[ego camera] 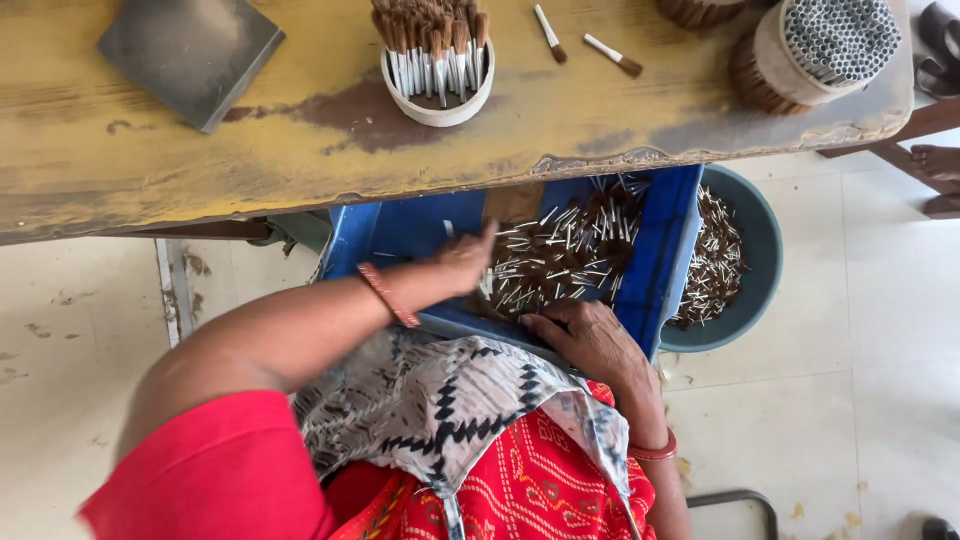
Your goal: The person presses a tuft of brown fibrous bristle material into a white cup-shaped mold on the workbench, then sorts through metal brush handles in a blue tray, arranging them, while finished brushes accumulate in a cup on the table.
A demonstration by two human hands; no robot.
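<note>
A blue plastic crate (pixel 668 250) under the table holds a heap of small brush heads (pixel 570 255) with white ferrules and brown bristles. My left hand (pixel 465 260) reaches into the crate at the left edge of the heap, fingers curled among the pieces. My right hand (pixel 585 335) rests on the crate's near edge, fingers in the heap. Whether either hand grips pieces is hidden.
A worn yellow table (pixel 300 130) carries a white cup of brushes (pixel 440 60), two loose brushes (pixel 585 45), a grey slab (pixel 190 55) and a round bundle (pixel 815 50). A teal basin (pixel 765 245) with more pieces stands right of the crate.
</note>
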